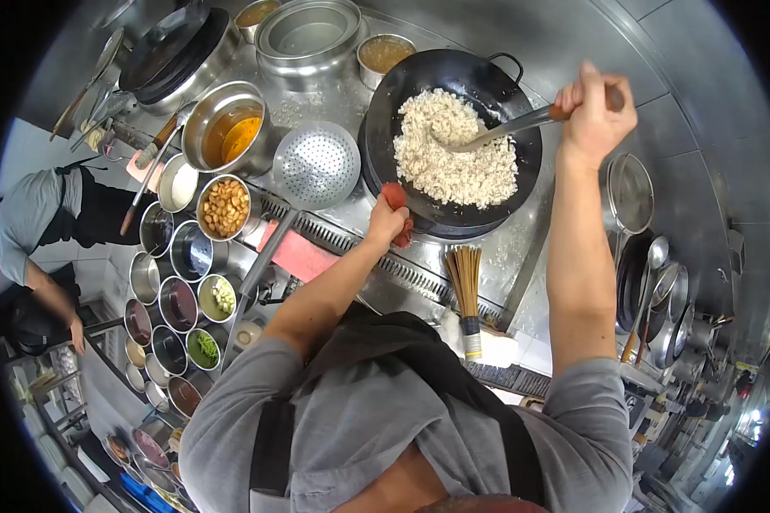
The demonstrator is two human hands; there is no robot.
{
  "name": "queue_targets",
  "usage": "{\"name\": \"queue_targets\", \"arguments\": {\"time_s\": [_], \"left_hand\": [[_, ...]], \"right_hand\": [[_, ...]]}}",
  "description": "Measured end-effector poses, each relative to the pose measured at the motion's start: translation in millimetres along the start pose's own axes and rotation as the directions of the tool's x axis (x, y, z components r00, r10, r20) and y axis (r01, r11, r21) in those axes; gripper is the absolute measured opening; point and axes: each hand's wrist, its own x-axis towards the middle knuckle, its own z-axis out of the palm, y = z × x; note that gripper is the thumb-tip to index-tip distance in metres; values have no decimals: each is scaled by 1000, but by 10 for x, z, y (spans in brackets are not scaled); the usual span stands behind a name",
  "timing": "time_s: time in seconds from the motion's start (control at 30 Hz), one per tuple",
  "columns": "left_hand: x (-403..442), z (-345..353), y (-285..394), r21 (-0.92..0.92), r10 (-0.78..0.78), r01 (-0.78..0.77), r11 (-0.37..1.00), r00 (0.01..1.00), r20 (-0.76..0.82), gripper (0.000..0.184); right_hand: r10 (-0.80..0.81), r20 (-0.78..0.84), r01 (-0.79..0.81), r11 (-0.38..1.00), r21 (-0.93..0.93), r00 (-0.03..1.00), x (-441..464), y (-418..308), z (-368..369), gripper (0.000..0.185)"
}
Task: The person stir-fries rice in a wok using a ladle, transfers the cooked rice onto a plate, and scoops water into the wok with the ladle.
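Note:
A black wok (392, 96) sits on the stove, holding a heap of white grains that look like rice (488, 178). My right hand (597, 118) is closed round the wooden handle end of a metal wok ladle (515, 126), whose bowl rests partly buried in the grains. At the wok's near left edge, my left hand (387, 224) is wrapped round a folded red cloth (394, 195) pressed against the rim. The wok handle or edge under the cloth is hidden. Just left of the wok lies a round perforated strainer (316, 164) with a long handle.
A bamboo brush (464, 291) lies near the wok. Pots of orange liquid (235, 141) and brown fried chunks (223, 207) stand left, with several ingredient bowls below. A mesh skimmer (630, 192) hangs at right. Another person (38, 214) stands at far left.

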Motion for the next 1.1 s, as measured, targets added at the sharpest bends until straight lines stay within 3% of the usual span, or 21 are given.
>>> {"name": "queue_targets", "arguments": {"time_s": [0.07,0.17,0.23,0.27,0.3,0.33,0.4,0.47,0.53,0.6,0.63,0.67,0.7,0.77,0.8,0.87,0.9,0.93,1.0,1.07,1.1], "left_hand": [[134,8,37,-30,13,-13,999,1000,1,41],[150,39,-77,91,120,-115,989,991,-57,42],[123,20,-31,18,37,-37,999,999,-17,41],[112,23,22,-49,-39,41,998,999,29,40],[77,29,76,-56,-32,34,998,999,31,40],[74,35,147,-32,2,-3,999,1000,-4,39],[12,-1,-25,12,14,-13,1000,999,-30,38],[327,115,-311,-4,62,-62,998,997,-51,38],[199,76,-219,6,7,-7,1000,1000,-24,38],[203,72,-144,-8,47,-47,999,998,-31,36],[197,72,-99,-10,49,-49,999,998,-29,36],[174,59,-55,-43,41,-42,998,999,-24,36],[111,51,-10,-72,30,-31,997,999,-14,36],[-27,-24,317,-96,-5,6,995,1000,9,36],[-119,-51,379,-119,-54,58,991,998,34,36],[134,14,107,-54,52,-53,997,999,-3,36],[70,-1,135,-37,65,-65,997,998,-9,36],[27,-13,123,-18,76,-76,997,997,-13,36],[97,8,26,-36,49,-50,998,999,-23,38],[51,-8,100,20,75,-74,997,997,-27,39],[7,-5,113,20,74,-74,997,997,-21,39]], "right_hand": [[-75,62,72,996,49,995,-34,-343,191,19],[-261,381,157,946,284,887,-170,-607,81,15],[-292,369,285,955,76,882,-459,-333,111,15],[-167,500,286,943,-171,850,-549,-75,87,13],[-102,525,269,930,-251,845,-599,26,130,13],[-162,587,417,847,-329,793,-561,62,138,14],[-218,494,412,850,-328,842,-403,44,157,17],[-94,241,180,914,-365,966,-216,-306,13,18],[-141,207,157,985,-65,968,-95,-629,-203,17],[-195,320,152,976,155,927,-100,-732,-396,18],[-152,273,130,987,98,950,-213,-559,-484,13],[-158,67,167,975,-149,985,-410,-152,-450,12],[-156,150,176,975,-133,976,-492,324,-664,13],[-69,193,88,992,-95,979,-563,353,-435,19],[-82,199,101,991,-89,977,-486,222,-287,19],[-133,75,135,991,-22,988,-384,-181,-68,19],[-215,123,214,977,22,969,-358,-365,-55,17],[-226,208,186,963,196,952,-340,-503,-78,17],[-252,294,166,944,286,922,-433,-524,-119,16],[-288,242,325,937,-127,926,-626,60,-133,16],[-155,250,194,971,-141,956,-713,363,-176,16]]}}
